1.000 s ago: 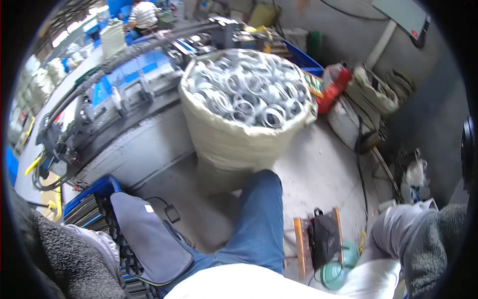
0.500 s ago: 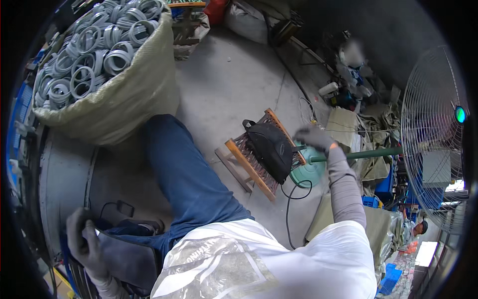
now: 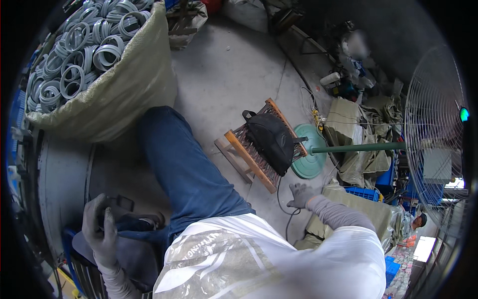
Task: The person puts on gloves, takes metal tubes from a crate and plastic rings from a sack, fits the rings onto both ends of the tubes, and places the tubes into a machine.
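My left hand (image 3: 101, 230), in a grey glove, is raised beside a dark chair seat (image 3: 127, 259). Its fingers curl loosely and stand apart, with nothing seen between them. My right hand (image 3: 300, 195), also grey-gloved, reaches out with spread fingers and holds nothing. Just below that hand, a black cord (image 3: 278, 199) curves along the floor. Beyond it, a black bag (image 3: 270, 142) lies on a low wooden stool (image 3: 251, 162) with a woven seat. The round green base (image 3: 314, 164) of a standing fan is beside the stool, its pole running right to the wire cage (image 3: 433, 134).
A big woven sack (image 3: 134, 84) full of grey coiled rings (image 3: 74, 79) stands at the far left. Covered bundles (image 3: 346, 124) and a blue crate (image 3: 362, 193) line the right side. Another person (image 3: 418, 222) appears at the far right edge.
My right hand has come back from above the fan base to near the cord, fingers now spread. My left hand has shifted slightly right. The view has moved a little.
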### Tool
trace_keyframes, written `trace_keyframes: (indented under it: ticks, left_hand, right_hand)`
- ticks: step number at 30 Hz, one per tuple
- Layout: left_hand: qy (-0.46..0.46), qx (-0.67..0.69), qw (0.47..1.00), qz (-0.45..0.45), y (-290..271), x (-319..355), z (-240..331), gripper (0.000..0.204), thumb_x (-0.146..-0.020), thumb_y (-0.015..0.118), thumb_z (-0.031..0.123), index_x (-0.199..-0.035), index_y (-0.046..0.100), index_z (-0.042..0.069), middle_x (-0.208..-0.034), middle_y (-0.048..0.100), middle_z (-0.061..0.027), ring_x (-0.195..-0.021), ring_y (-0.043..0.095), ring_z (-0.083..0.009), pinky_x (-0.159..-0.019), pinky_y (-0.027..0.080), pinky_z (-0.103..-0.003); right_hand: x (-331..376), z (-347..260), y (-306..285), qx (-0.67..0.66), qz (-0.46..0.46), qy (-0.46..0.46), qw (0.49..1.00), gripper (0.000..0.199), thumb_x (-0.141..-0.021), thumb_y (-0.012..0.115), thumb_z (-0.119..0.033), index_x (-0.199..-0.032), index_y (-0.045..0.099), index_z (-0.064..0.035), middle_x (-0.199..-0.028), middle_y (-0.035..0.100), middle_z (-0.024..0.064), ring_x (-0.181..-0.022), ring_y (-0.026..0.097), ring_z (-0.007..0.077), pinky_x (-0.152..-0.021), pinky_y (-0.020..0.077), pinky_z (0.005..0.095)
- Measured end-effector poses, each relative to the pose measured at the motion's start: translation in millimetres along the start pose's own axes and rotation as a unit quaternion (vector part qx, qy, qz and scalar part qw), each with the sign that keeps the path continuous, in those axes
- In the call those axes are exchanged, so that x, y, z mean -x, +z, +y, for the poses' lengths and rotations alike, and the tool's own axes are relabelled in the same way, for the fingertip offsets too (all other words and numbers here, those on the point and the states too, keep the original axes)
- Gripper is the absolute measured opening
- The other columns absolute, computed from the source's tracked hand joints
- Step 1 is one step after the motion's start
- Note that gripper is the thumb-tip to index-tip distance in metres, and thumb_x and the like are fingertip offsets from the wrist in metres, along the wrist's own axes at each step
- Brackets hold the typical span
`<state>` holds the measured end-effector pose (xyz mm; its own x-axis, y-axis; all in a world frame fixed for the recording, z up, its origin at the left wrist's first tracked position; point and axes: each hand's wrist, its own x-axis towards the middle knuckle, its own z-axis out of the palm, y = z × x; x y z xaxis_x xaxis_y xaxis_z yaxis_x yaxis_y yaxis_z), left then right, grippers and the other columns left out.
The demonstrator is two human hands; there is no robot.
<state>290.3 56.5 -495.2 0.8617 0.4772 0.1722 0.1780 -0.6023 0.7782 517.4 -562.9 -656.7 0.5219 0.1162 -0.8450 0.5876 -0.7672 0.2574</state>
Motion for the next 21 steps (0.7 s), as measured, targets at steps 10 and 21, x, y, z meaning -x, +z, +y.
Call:
trace_keyframes:
  ticks: [10,21]
  left_hand:
    - [-0.032,0.014,0.999,0.019,8,5,-8,0.032,-0.095,0.061,-0.005,-0.127,0.067,-0.007,-0.116,0.071,-0.0187,-0.104,0.069,-0.0277,-0.095,0.053,-0.036]
    - [-0.016,0.015,1.0,0.006,25,7,-1,0.032,-0.095,0.062,-0.004,-0.126,0.068,-0.006,-0.116,0.071,-0.0176,-0.104,0.069,-0.0257,-0.093,0.054,-0.034]
  right_hand:
    - [-96,70,-39,-0.469,0.115,0.163,0.86,0.042,-0.089,0.073,-0.026,-0.125,0.073,-0.0033,-0.114,0.076,0.0171,-0.095,0.075,0.0355,-0.091,0.0592,0.0445]
    - [-75,28,-65,-0.632,0.146,0.148,0.747,0.074,-0.08,0.083,-0.02,-0.145,0.058,0.0019,-0.129,0.067,0.013,-0.12,0.065,0.0235,-0.099,0.0529,0.0365]
